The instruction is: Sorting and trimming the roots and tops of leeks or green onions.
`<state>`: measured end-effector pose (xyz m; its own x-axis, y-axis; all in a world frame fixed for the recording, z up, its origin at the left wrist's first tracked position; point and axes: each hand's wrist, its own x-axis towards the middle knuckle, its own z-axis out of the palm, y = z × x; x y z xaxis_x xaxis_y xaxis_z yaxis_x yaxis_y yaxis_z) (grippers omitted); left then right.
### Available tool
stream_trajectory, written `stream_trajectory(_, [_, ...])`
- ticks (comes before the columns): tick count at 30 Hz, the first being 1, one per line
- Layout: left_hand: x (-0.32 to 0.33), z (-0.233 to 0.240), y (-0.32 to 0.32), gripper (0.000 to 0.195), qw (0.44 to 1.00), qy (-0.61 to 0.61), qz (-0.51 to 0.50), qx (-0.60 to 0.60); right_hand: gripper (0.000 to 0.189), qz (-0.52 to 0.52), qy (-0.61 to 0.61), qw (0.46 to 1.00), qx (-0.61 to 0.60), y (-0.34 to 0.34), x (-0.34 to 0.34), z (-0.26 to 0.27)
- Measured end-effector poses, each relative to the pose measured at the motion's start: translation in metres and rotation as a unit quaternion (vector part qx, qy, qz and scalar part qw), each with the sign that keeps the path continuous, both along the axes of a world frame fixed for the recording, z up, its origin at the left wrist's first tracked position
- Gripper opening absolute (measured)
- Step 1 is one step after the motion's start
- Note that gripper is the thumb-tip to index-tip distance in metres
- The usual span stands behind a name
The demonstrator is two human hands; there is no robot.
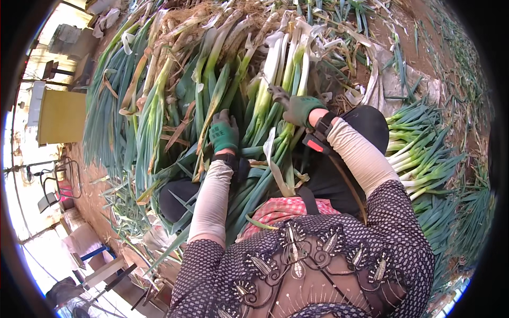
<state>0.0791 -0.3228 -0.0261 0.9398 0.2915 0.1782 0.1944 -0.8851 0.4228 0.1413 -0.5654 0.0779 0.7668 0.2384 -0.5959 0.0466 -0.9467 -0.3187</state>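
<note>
Both my hands wear green work gloves with dirty grey fingers. My left hand reaches into the dark green leaves of the heaped large green onions, its fingertips partly hidden among them. To its right, my right hand is beside a few peeled green onions with clean white stalks, roots away from me. A thin pointed thing shows by its fingertips; whether it is a tool in the hand is too unclear to tell. Long green leaves lie across my lap between my forearms.
Unpeeled onions with brown roots lie at the far side. Right of my knee is a pile of cleaned green onions. A pale sheet and leaf scraps cover earth there. A yellow box and a metal-framed chair stand left.
</note>
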Motion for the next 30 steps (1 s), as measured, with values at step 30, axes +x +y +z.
stream_trajectory(30, [0.042,0.031,-0.026,0.04,0.932,0.311,-0.131,-0.129,0.05,-0.174,-0.003,0.977,0.125,-0.025,-0.004,-0.016])
